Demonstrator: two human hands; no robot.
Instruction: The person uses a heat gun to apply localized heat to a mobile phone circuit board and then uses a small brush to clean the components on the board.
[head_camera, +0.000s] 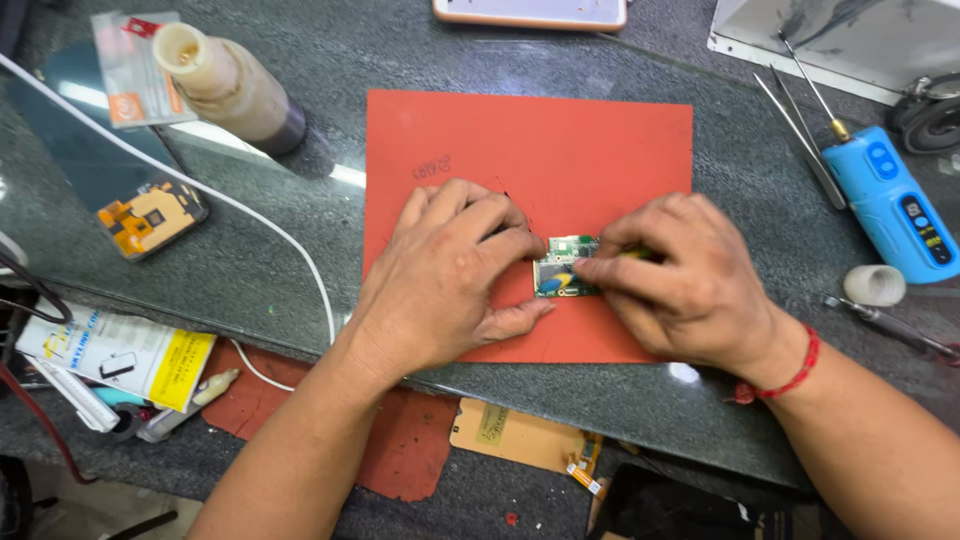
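Note:
A small green circuit board (563, 268) lies on a red rubber mat (560, 140) on the grey stone bench. My left hand (450, 275) rests on the mat with its fingers curled over the board's left edge, pinning it down. My right hand (680, 280) grips a thin tool with a yellowish handle (634, 254), and its fingertips press against the board's right side. The tool's tip is hidden between my fingers. A red thread bracelet (797, 370) sits on my right wrist.
A blue electric screwdriver (890, 205) and tweezers (800, 135) lie at the right, with a white roll (873, 285). A beige bottle (235, 90) stands back left beside a white cable (230, 205) and a small part with orange flex (150, 217). A phone (530, 12) lies at the far edge.

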